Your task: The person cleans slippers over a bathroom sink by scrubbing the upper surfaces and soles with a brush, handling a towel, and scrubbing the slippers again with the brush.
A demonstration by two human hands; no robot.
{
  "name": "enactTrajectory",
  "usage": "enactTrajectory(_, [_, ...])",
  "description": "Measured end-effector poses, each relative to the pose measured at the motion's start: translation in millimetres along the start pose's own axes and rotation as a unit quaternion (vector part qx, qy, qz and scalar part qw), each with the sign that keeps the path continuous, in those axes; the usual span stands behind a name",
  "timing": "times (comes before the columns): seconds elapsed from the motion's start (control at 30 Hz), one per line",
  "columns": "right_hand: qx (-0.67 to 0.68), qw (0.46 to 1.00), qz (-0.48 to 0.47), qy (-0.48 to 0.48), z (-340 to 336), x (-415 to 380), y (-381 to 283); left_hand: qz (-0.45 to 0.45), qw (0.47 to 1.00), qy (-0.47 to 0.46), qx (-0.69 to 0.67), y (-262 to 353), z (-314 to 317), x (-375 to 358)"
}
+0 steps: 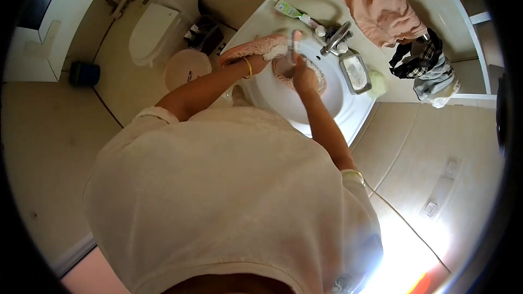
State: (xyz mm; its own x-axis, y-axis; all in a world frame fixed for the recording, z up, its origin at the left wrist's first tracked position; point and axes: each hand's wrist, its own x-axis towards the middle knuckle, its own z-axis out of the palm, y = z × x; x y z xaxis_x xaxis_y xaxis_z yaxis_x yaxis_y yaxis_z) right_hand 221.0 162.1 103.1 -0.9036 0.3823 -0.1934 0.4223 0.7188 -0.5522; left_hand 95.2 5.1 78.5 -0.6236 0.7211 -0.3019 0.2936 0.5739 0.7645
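My left hand (259,65) is closed on a pink fluffy slipper (248,48), held over the left rim of the white washbasin (267,97). White foam shows on the slipper's right end. A scrubbing brush (292,43) stands upright in my right hand (305,78), its bristled head beside the slipper's foamy end. A second pink fluffy slipper (317,71) lies in the basin, partly hidden behind my right hand and the brush.
A metal faucet (339,37) rises at the basin's back, with a soap dish (356,72) to its right and a green-white tube (287,8) to its left. A toilet (155,30) and pink bucket (187,69) stand left. Clothes (377,8) hang at the back right.
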Motion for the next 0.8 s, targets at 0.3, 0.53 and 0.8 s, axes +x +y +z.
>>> enactTrajectory(0.3, [-0.089, 0.993, -0.081, -0.008, -27, -34, -33, -0.003, 0.989, -0.043, 0.138, -43, 20, 26])
enactTrajectory(0.53, [-0.073, 0.994, -0.079, 0.029, -19, -34, -10, -0.042, 0.961, -0.108, 0.251, 42, -4, 0])
enactTrajectory(0.8, [-0.152, 0.975, -0.158, 0.032, -51, -50, -16, -0.102, 0.889, -0.267, 0.358, 40, -18, 1])
